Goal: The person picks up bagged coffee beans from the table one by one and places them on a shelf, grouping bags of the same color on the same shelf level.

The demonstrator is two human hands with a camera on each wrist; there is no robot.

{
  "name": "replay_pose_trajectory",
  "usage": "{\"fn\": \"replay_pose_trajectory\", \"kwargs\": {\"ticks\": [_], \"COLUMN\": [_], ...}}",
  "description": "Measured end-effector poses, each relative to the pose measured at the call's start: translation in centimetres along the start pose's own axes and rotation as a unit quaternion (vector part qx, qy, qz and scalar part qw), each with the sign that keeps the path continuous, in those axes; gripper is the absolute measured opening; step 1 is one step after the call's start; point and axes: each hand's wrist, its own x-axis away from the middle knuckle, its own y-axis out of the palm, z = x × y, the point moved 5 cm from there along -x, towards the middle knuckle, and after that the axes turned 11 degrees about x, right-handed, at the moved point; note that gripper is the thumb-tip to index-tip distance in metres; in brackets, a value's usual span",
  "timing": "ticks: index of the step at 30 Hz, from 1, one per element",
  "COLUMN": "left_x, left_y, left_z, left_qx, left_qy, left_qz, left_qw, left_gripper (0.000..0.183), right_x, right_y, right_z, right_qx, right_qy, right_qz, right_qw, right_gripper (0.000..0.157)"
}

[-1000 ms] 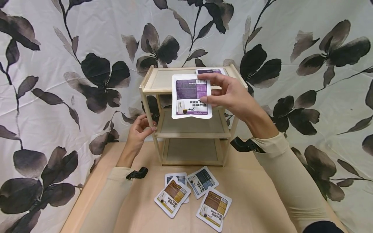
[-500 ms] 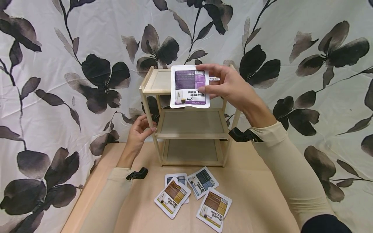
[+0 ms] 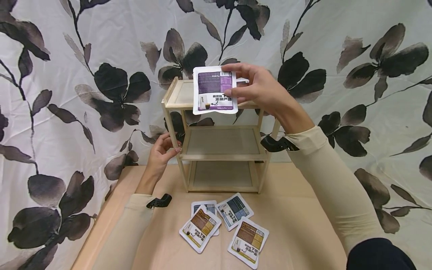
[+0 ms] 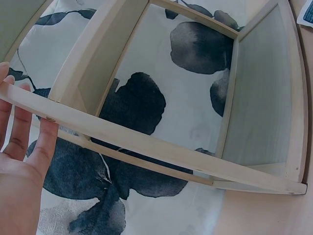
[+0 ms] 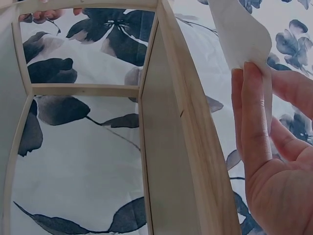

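My right hand [image 3: 261, 90] pinches a purple-and-white coffee sachet [image 3: 210, 84] by its right edge, thumb in front and fingers behind. The sachet is upright above the top of a three-tier wooden shelf rack [image 3: 222, 157], hiding part of its top tier. In the right wrist view the sachet's plain side [image 5: 242, 32] shows between thumb and fingers. At the rack's left front post, my left hand [image 3: 158, 153] grips the wood with thumb and fingers, as the left wrist view also shows. Another sachet [image 3: 242, 80] on the top tier is mostly hidden behind my right hand.
On the table [image 3: 287, 221] before the rack lie brown sachets [image 3: 200, 228] and blue sachets [image 3: 235, 210], some overlapping. A brown sachet [image 3: 248, 242] lies at the right of the group. A floral cloth [image 3: 128, 33] hangs close behind the rack.
My right hand has raised the purple sachet and moved it slightly left, so it now covers more of the top tier. The left hand stays on the post; the sachets on the table have not moved.
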Motion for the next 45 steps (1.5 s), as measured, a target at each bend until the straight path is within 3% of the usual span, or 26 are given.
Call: {"fn": "replay_pose_trajectory", "kwargs": {"ticks": [9,16,29,37,45], "left_x": [-0.1,-0.1,0.0,0.0,0.1], "left_y": [-0.1,-0.1,-0.1,-0.1,-0.1], "left_z": [-0.2,-0.2,-0.1,-0.3,-0.1], "left_qx": [-0.002,0.001,-0.009,0.0,0.003], "left_qy": [-0.003,-0.002,-0.006,-0.007,-0.002], "left_qz": [-0.001,0.0,0.006,0.004,0.002], "left_qw": [1.0,1.0,0.9999,1.0,1.0], "left_gripper": [0.051,0.052,0.052,0.054,0.055], "right_x": [-1.4,-2.8,-4.8,-5.2,-3.9], "right_y": [-0.1,0.0,0.6,0.9,-0.4], "right_z": [0.0,-0.2,0.3,0.5,-0.5], "right_qx": [-0.008,0.021,0.035,0.049,0.182], "right_qy": [0.015,0.031,0.124,0.149,0.135], "right_qz": [-0.008,-0.009,-0.008,-0.026,-0.021], "right_qw": [1.0,0.999,0.992,0.987,0.974], "right_gripper": [0.066,0.066,0.07,0.079,0.082]}}
